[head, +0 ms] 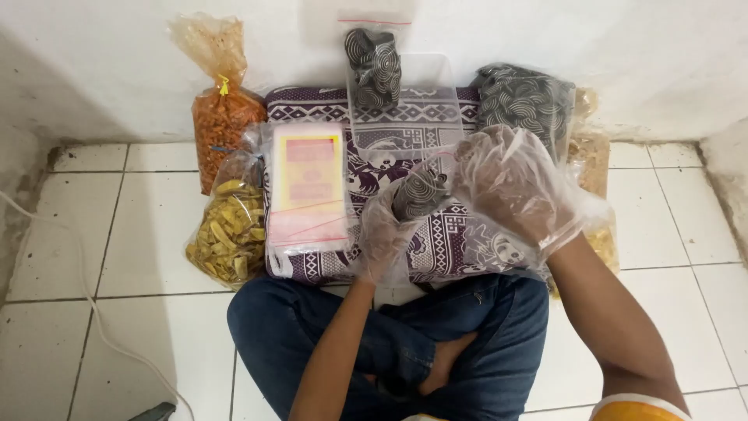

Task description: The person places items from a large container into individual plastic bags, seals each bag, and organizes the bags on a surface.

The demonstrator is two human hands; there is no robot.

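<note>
While I sit cross-legged on the tiled floor (pixel 117 234), the orange snack bag (pixel 222 129) leans on the wall at the far left corner of the cushion (pixel 460 238), and the banana chip bag (pixel 227 230) rests against its left edge. A stack of empty pouches (pixel 308 187) lies on its left half, so plenty seems unfilled. My gloved left hand (pixel 383 234) is closed around a small pouch (pixel 421 193) of dark swirled chips near the middle. One filled pouch (pixel 374 66) already stands against the wall at the far edge. My gloved right hand (pixel 510 179) hovers with fingers spread just beside the held pouch, and the big bag (pixel 526 97) of dark chips waits at the far right corner.
</note>
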